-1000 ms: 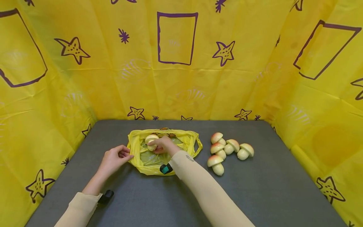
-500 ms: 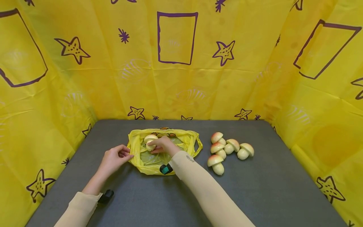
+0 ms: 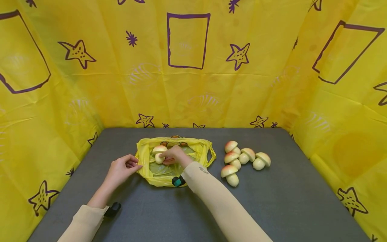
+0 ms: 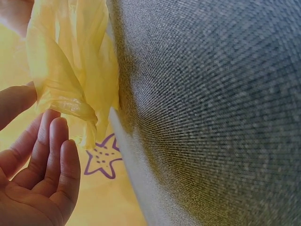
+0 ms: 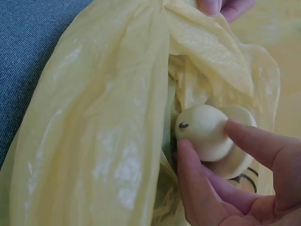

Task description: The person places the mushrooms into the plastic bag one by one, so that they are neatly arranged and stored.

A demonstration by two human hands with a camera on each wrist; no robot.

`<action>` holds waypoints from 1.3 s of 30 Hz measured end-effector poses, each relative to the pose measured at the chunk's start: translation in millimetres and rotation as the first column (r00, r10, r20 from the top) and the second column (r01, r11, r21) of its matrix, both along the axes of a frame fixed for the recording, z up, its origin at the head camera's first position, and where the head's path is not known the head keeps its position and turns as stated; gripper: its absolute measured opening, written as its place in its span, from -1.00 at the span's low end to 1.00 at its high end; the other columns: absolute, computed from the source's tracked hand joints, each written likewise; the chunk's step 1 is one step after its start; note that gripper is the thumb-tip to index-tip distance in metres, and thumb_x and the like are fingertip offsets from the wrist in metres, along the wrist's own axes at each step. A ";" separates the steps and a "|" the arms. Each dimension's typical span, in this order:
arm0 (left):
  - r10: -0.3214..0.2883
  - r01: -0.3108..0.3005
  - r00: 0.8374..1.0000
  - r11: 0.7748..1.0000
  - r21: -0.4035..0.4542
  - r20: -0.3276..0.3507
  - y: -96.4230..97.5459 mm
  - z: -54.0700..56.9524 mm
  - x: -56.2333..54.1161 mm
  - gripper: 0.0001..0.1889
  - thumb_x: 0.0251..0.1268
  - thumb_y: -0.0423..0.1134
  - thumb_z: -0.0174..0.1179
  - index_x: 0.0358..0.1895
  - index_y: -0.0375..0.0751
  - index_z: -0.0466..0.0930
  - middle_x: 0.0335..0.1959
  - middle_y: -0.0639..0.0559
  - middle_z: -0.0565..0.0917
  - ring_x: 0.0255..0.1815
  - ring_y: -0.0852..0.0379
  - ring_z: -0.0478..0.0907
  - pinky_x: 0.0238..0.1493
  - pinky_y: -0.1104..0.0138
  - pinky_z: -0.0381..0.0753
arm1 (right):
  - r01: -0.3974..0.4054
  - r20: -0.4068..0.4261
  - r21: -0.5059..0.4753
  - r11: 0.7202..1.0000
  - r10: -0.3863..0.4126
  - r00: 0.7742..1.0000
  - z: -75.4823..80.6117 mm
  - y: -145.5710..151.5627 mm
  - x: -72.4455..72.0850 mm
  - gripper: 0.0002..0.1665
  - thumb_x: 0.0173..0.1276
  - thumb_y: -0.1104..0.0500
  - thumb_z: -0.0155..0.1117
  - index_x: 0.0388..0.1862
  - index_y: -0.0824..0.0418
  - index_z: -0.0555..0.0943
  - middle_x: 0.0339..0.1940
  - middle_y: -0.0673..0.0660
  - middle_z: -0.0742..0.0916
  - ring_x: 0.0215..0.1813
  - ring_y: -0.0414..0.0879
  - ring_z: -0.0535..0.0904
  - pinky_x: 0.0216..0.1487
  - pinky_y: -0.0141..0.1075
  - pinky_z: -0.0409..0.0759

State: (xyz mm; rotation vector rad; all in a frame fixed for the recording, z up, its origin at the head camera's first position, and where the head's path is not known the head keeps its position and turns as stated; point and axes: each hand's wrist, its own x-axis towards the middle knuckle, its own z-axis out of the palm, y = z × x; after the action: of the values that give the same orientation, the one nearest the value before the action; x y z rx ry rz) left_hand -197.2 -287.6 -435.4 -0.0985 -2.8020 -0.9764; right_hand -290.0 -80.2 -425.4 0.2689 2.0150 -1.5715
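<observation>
A yellow plastic bag [image 3: 193, 149] lies open on the grey table [image 3: 181, 208]. My left hand [image 3: 136, 166] pinches the bag's left rim; in the left wrist view the thin plastic [image 4: 70, 70] hangs by my thumb, with the other fingers [image 4: 51, 155] loosely curled below. My right hand [image 3: 164, 156] reaches into the bag's mouth and grips a cream toy mushroom [image 3: 158, 154] by its stem. In the right wrist view the mushroom [image 5: 204, 134] sits between my fingertips [image 5: 244, 136], just inside the bag [image 5: 108, 132].
Several more toy mushrooms [image 3: 242, 160] with reddish caps lie in a cluster to the right of the bag. Yellow star-printed sheeting [image 3: 187, 67] walls in the table on three sides. The table's front half is bare grey cloth.
My right hand has lowered the mushroom slightly, down and to the left, deeper into the bag's mouth. The left hand has stayed on the rim.
</observation>
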 end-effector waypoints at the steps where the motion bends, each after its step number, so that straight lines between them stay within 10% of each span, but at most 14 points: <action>1: 0.000 0.000 1.000 1.000 0.000 0.000 0.0 0.0 0.0 -0.73 0.08 -0.10 0.39 -0.27 -0.19 0.59 -0.43 0.04 0.64 -0.42 0.17 0.53 -0.41 0.42 0.50 | -0.002 0.007 -0.004 1.000 0.002 1.000 -1.4 0.4 -2.1 -0.68 0.16 0.26 0.41 -0.19 0.45 0.58 -0.27 0.36 0.72 -0.17 0.11 0.72 -0.15 -0.22 0.66; 39: 0.000 0.000 1.000 1.000 0.002 -0.002 -2.0 1.2 1.2 -0.72 0.09 -0.07 0.38 -0.27 -0.18 0.59 -0.43 0.03 0.64 -0.42 0.18 0.53 -0.42 0.42 0.50 | 0.012 -0.045 -0.009 1.000 -0.013 0.999 9.1 11.4 5.9 -0.41 0.13 0.36 0.39 0.12 0.50 0.41 -0.21 0.33 0.64 -0.17 0.16 0.70 -0.12 -0.18 0.65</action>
State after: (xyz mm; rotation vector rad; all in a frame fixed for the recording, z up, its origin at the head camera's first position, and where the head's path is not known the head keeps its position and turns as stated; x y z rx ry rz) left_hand -195.9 -289.6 -434.2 -0.0995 -2.7986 -0.9790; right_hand -284.0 -68.9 -416.3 0.2456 2.0437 -1.6068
